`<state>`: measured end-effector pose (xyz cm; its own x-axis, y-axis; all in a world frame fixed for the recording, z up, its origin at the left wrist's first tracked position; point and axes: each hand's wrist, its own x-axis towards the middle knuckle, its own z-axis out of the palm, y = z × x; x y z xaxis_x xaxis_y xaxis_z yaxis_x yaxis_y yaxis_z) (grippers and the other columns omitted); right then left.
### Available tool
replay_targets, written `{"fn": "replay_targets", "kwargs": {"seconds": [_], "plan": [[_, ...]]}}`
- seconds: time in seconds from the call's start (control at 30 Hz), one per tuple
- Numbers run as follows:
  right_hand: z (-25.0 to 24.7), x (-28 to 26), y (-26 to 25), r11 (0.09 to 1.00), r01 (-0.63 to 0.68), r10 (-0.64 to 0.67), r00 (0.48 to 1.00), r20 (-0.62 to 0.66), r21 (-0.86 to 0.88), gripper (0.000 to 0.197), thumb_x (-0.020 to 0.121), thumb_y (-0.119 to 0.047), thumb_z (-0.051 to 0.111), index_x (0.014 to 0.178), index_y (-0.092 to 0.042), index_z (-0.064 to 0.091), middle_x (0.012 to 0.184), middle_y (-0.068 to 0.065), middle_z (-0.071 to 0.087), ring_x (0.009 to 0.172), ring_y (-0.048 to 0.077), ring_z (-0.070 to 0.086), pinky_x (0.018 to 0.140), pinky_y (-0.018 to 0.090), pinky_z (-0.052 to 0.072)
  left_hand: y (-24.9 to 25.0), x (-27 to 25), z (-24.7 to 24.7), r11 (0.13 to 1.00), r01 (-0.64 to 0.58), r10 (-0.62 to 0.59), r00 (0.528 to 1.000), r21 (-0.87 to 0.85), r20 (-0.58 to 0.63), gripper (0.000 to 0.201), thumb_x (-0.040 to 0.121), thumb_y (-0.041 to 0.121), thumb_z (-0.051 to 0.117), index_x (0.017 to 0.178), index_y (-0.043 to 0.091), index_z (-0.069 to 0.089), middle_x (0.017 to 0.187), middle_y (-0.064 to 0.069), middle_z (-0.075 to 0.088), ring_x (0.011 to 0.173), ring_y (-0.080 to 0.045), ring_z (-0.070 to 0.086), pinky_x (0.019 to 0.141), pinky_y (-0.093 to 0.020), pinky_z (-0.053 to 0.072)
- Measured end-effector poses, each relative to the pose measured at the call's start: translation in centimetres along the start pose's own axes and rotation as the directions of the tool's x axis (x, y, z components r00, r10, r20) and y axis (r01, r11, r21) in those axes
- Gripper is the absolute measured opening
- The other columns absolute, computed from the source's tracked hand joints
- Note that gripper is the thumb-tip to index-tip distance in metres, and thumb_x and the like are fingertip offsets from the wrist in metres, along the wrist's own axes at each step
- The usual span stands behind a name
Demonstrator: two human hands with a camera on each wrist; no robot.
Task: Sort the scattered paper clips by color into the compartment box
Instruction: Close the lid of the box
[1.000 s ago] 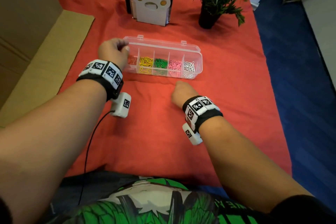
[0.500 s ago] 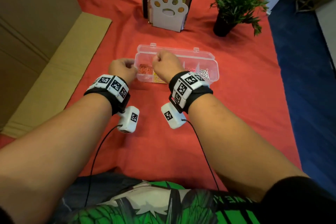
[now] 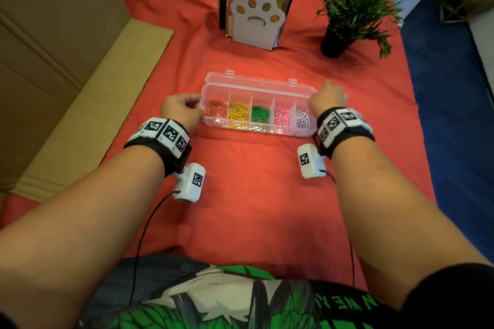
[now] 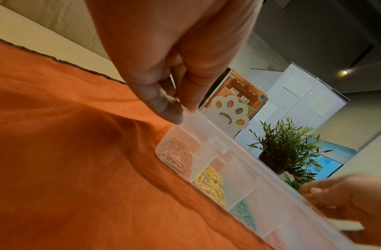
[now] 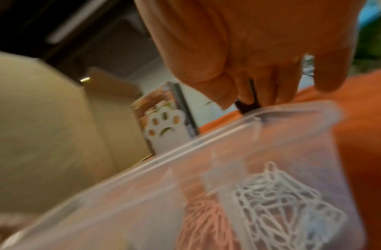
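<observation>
A clear compartment box (image 3: pixel 256 83) lies on the red cloth (image 3: pixel 254 195), with orange, yellow (image 3: pixel 238 112), green (image 3: pixel 260 113), pink and white paper clips (image 3: pixel 303 119) each in their own section, left to right. My left hand (image 3: pixel 181 108) is at the box's left end. In the left wrist view its thumb and forefinger (image 4: pixel 181 110) pinch the box's (image 4: pixel 206 140) top corner. My right hand (image 3: pixel 328 99) hovers at the right end. In the blurred right wrist view its fingers (image 5: pixel 271 91) curve down just above the far rim (image 5: pixel 206 140), holding nothing I can see.
A white paw-shaped bookend (image 3: pixel 256 21) with books stands behind the box, and a potted plant (image 3: pixel 355 5) is at the back right. Cardboard (image 3: pixel 80 88) lies along the cloth's left edge. Blue floor (image 3: pixel 454 128) drops off to the right.
My right hand went from the cloth in front of the box, to over its middle, then to its right end. My left hand stayed at the left end.
</observation>
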<state>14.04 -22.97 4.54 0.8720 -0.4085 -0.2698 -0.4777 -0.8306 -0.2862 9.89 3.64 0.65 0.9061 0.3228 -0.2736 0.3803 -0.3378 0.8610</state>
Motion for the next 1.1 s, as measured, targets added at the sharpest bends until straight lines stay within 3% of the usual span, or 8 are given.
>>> {"fn": "replay_targets", "kwargs": {"seconds": [0.1, 0.2, 0.37, 0.47, 0.7, 0.77, 0.87, 1.1], "plan": [[0.0, 1.0, 1.0, 0.982, -0.047, 0.015, 0.986, 0.166, 0.185, 0.045, 0.09, -0.002, 0.038, 0.135, 0.0, 0.041, 0.14, 0.02, 0.046, 0.128, 0.034, 0.045, 0.105, 0.036, 0.037, 0.1, 0.0, -0.1, 1.0, 0.001, -0.001, 1.0, 0.017, 0.004, 0.029, 0.08, 0.007, 0.063, 0.108, 0.015, 0.068, 0.067, 0.011, 0.059, 0.055, -0.005, 0.053, 0.05, -0.007, 0.045], [0.4, 1.5, 2.0, 0.897, -0.09, 0.031, 0.989, 0.141, 0.433, 0.055, 0.088, 0.005, 0.039, 0.142, -0.005, 0.034, 0.146, 0.013, 0.042, 0.134, 0.026, 0.04, 0.111, 0.032, 0.034, 0.1, 0.1, -0.1, 1.0, 0.025, -0.025, 1.0, 0.006, 0.0, 0.028, 0.08, 0.008, 0.064, 0.107, 0.014, 0.068, 0.067, 0.01, 0.06, 0.056, -0.008, 0.056, 0.064, -0.023, 0.052], [0.3, 1.7, 3.2, 0.6, -0.063, -0.082, 0.987, 0.14, 0.797, 0.077, 0.068, 0.024, 0.029, 0.131, -0.013, 0.049, 0.111, -0.001, 0.066, 0.092, 0.009, 0.064, 0.055, 0.014, 0.048, -0.3, 0.3, 0.1, 0.994, 0.083, -0.083, 0.997, -0.071, 0.003, 0.025, 0.079, 0.007, 0.065, 0.102, 0.017, 0.07, 0.07, 0.003, 0.065, 0.064, -0.02, 0.062, 0.076, -0.036, 0.056], [-0.6, 1.4, 3.6, 0.557, -0.035, -0.075, 0.993, 0.092, 0.83, 0.064, 0.074, 0.021, 0.031, 0.123, -0.009, 0.058, 0.086, -0.009, 0.061, 0.067, 0.006, 0.051, 0.056, 0.019, 0.038, -0.5, 0.5, 0.3, 0.976, 0.149, -0.148, 0.989, -0.158, 0.018, 0.021, 0.078, 0.007, 0.064, 0.095, 0.017, 0.071, 0.072, -0.002, 0.067, 0.064, -0.02, 0.064, 0.075, -0.037, 0.057], [-1.5, -0.9, 5.9, 0.747, 0.142, -0.1, 0.99, -0.101, 0.65, 0.05, 0.078, 0.017, 0.033, 0.107, -0.003, 0.069, 0.127, 0.01, 0.06, 0.119, 0.015, 0.054, 0.1, 0.014, 0.036, 1.5, 0.3, 0.0, 0.88, 0.298, -0.304, 0.952, -0.37, 0.042, 0.027, 0.094, 0.021, 0.037, 0.117, 0.015, 0.05, 0.076, -0.001, 0.055, 0.063, -0.015, 0.053, 0.066, -0.037, 0.052], [-1.1, -1.6, 5.6, 0.818, 0.258, -0.252, 0.964, -0.082, 0.514, 0.044, 0.088, 0.003, 0.043, 0.126, -0.012, 0.057, 0.141, 0.008, 0.047, 0.133, 0.019, 0.042, 0.108, 0.017, 0.029, 1.4, 0.5, -0.3, 0.963, 0.16, -0.158, 0.987, -0.217, 0.026, 0.044, 0.089, 0.042, 0.045, 0.128, 0.02, 0.049, 0.099, 0.0, 0.063, 0.083, -0.018, 0.06, 0.085, -0.043, 0.052], [0.7, -2.7, 5.1, 0.911, 0.409, -0.409, 0.885, 0.223, 0.049, 0.062, 0.094, -0.026, 0.045, 0.147, -0.036, 0.015, 0.159, -0.004, 0.002, 0.147, 0.023, -0.004, 0.118, 0.052, 0.006, 1.1, 0.5, -0.3, 0.963, -0.162, 0.118, 0.972, 0.215, 0.203, 0.068, 0.077, 0.045, 0.066, 0.136, 0.02, 0.043, 0.147, -0.005, 0.04, 0.131, -0.021, 0.043, 0.111, -0.041, 0.034], [4.1, -4.4, 5.3, 0.811, 0.466, -0.424, 0.885, 0.195, -0.352, 0.059, 0.099, -0.027, 0.027, 0.148, -0.032, -0.005, 0.158, -0.001, -0.016, 0.147, 0.024, -0.012, 0.115, 0.059, 0.012, 1.1, -0.5, 0.6, 0.747, -0.352, 0.228, 0.933, 0.564, 0.28, 0.09, 0.065, 0.036, 0.08, 0.14, 0.012, 0.037, 0.154, -0.013, 0.024, 0.142, -0.022, 0.026, 0.114, -0.023, 0.017]]}}
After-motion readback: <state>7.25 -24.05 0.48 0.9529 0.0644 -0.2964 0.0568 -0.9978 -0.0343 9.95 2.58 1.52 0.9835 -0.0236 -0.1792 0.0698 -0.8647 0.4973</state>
